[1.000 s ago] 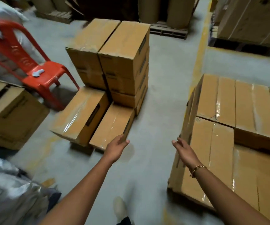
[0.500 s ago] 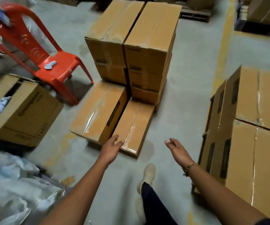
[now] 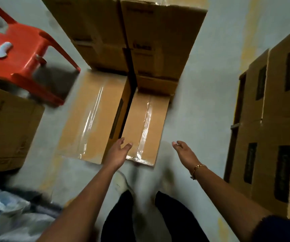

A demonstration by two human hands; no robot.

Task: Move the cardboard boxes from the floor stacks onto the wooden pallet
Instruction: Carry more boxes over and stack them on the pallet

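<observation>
Nearer now, left grip (image 3: 118, 152) and right grip (image 3: 184, 152), spread empty, flank the low box (image 3: 146, 126).

The floor (image 3: 201, 102) is grey concrete, with a faded yellow stripe (image 3: 249, 41) running up its right side. In the middle two taped boxes lie flat side by side: the left box (image 3: 88, 116) stands higher than the right box (image 3: 146, 124), with a dark gap between them. Just behind them rise two stacks (image 3: 123, 32) of like boxes, pressed together. At left a red chair (image 3: 18, 55) stands on its legs and, nearer, a big printed carton (image 3: 6, 128). Crumpled plastic (image 3: 9, 215) lies at lower left. A pile (image 3: 271, 119) of boxes stands at right, well apart — its base is hidden.
</observation>
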